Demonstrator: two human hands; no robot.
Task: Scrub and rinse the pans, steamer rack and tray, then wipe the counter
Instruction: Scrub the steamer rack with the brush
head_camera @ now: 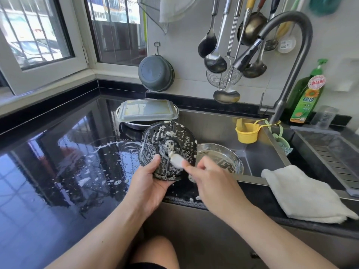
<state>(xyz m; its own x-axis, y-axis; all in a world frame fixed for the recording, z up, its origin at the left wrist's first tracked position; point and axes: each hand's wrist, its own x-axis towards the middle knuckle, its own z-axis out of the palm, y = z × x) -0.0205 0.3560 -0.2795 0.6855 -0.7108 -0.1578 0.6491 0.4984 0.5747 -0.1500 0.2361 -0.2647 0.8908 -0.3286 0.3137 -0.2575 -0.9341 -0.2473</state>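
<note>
A person stands at a kitchen sink [223, 121], holding a dark, perforated steamer rack [168, 146] tilted up over the front edge where the black table [48, 152] meets the basin. The left hand [149, 183] has its grip clamped on the rack's lower rim, thumb on the sudsy face and fingers curled behind. The right hand [209, 179] has its grip closed around a white scrubbing brush [176, 159], whose head presses against the rack near its centre; foam speckles the whole face of the rack.

Just behind the rack's right edge, a round metal pan [221, 158] streaked with suds sits inside the sink. Further back on the table, at the sink's left corner, a rectangular tray [146, 110] rests across another round metal pan [136, 125]. Soapy splashes and water drops spread over the table to the left of the rack.

A folded white cloth [303, 195] lies on the sink's front right edge. A yellow cup [246, 132] hangs near the base of the grey tap [287, 45], with a green bottle of dish soap [307, 96] just beside it. Ladles and a wire skimmer [223, 76] hang on the tiled wall above the sink, and a grey bowl [155, 72] hangs to their left.
</note>
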